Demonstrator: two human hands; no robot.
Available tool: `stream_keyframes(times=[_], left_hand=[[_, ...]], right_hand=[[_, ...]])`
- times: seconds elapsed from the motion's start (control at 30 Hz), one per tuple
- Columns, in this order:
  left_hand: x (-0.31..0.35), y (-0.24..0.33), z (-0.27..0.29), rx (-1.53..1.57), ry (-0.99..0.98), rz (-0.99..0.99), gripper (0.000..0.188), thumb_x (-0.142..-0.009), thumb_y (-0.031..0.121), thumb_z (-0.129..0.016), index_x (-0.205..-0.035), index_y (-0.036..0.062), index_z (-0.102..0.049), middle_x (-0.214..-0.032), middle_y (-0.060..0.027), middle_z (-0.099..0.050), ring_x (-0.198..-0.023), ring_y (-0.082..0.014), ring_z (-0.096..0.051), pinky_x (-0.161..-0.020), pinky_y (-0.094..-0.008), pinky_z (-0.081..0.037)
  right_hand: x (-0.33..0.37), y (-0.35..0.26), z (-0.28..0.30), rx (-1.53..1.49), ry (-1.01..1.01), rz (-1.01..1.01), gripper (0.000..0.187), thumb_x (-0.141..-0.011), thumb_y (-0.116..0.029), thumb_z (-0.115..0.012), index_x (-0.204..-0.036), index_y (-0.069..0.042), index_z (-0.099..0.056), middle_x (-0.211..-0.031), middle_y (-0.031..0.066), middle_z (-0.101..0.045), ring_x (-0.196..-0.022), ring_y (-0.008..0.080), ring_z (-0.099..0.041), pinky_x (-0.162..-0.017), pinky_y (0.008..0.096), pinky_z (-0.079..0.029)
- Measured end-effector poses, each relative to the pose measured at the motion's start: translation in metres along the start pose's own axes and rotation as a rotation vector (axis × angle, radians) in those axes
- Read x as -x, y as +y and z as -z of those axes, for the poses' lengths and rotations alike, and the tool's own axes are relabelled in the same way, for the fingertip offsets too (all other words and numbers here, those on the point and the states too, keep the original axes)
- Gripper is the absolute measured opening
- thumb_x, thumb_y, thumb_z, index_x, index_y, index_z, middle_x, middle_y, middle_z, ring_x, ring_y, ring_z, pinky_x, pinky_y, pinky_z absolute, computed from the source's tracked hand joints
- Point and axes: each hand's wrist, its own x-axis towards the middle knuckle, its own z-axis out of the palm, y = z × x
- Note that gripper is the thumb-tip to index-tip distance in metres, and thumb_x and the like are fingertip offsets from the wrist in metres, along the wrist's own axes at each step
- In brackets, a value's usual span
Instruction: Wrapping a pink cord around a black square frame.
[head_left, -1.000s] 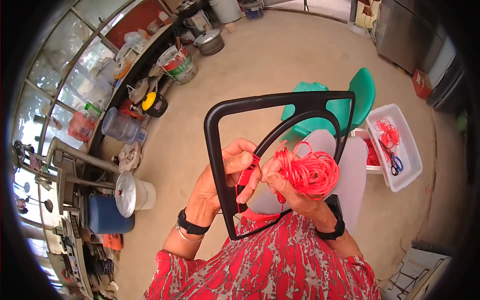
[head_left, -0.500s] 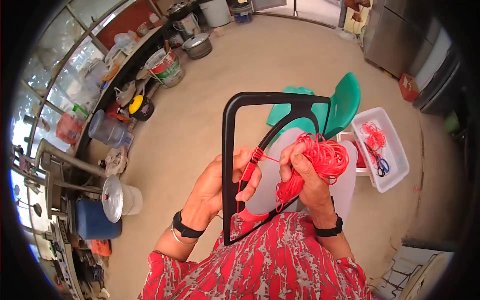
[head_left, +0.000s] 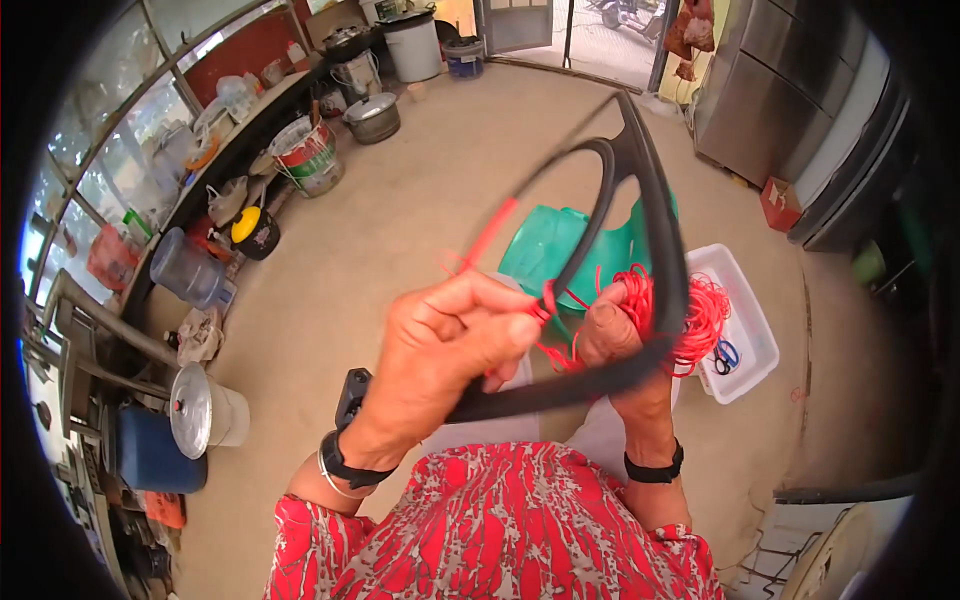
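Observation:
My left hand [head_left: 430, 345] is closed on a black frame [head_left: 660, 230] with a curved inner bar, its thumb and fingers pinching the bar where red cord is wound. Another stretch of the frame's thin side bar is covered in red wrapping [head_left: 490, 235]. Behind the frame's thick edge, my right hand [head_left: 615, 340] holds a loose bundle of red cord [head_left: 706, 312]. The frame is tilted and smeared by motion, and it hides part of the bundle and of my right hand. Strands of cord run between my two hands.
A green plastic chair [head_left: 530, 245] stands beyond my knees. At its right a white tray [head_left: 762, 355] holds blue-handled scissors [head_left: 728, 356]. Pots, buckets and a water bottle [head_left: 190, 268] line the left wall; a steel fridge [head_left: 765, 100] stands at the far right.
The black frame has turned and tipped rightward, its thick edge now passing in front of my right hand. My left hand has shifted along to the inner bar. The view has tilted up slightly.

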Motion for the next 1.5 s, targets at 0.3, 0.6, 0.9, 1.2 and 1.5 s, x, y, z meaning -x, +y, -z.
stream_keyframes(times=[0.3,0.6,0.9,1.2,1.5], left_hand=[[-0.001,-0.15,0.005,-0.095,0.164,0.119,0.009,-0.087,0.007,-0.066,-0.092,-0.0004,-0.065,-0.072,0.0023,-0.064,-0.062,0.0007,-0.051,-0.053,-0.0163,-0.036],[-0.014,-0.185,0.02,0.092,0.083,0.583,0.029,-0.094,0.027,-0.056,-0.097,-0.0011,-0.063,-0.066,-0.0004,-0.059,-0.054,-0.006,-0.053,-0.05,-0.0202,-0.044],[-0.029,-0.183,0.019,0.112,-0.258,0.89,0.037,-0.093,0.035,-0.056,-0.093,-0.0019,-0.06,-0.071,-0.011,-0.065,-0.06,-0.0147,-0.061,-0.056,-0.026,-0.049],[-0.013,-0.2,0.014,0.079,-0.189,0.677,0.013,-0.084,0.008,-0.069,-0.082,-0.002,-0.061,-0.068,-0.0108,-0.065,-0.057,-0.0142,-0.06,-0.053,-0.026,-0.048],[-0.014,-0.202,0.025,0.288,-0.222,0.858,0.022,-0.091,0.02,-0.061,-0.089,-0.0013,-0.061,-0.073,-0.0147,-0.067,-0.064,-0.02,-0.065,-0.059,-0.027,-0.052]], right_hand=[[0.037,0.053,0.09,-0.185,0.18,-0.32,0.022,-0.095,-0.023,-0.054,-0.104,-0.003,-0.059,-0.056,-0.0047,-0.042,-0.045,0.0043,-0.036,-0.041,0.0203,-0.028],[0.082,0.073,0.098,-0.533,0.268,-0.281,0.051,-0.095,-0.044,-0.049,-0.114,0.002,-0.055,-0.055,-0.0009,-0.04,-0.049,0.0076,-0.039,-0.046,0.0223,-0.034],[0.107,0.075,0.09,-0.207,0.511,-0.317,0.024,-0.089,-0.014,-0.059,-0.108,0.0,-0.058,-0.063,-0.0004,-0.049,-0.051,0.0066,-0.042,-0.047,0.0207,-0.033],[0.114,0.079,0.088,-0.137,0.619,-0.372,0.023,-0.089,-0.017,-0.06,-0.105,-0.001,-0.06,-0.059,-0.003,-0.045,-0.049,0.0059,-0.039,-0.048,0.0214,-0.035],[0.111,0.076,0.088,-0.108,0.583,-0.377,0.025,-0.089,-0.021,-0.059,-0.106,-0.001,-0.059,-0.058,-0.0034,-0.042,-0.05,0.0061,-0.039,-0.051,0.0224,-0.038]])
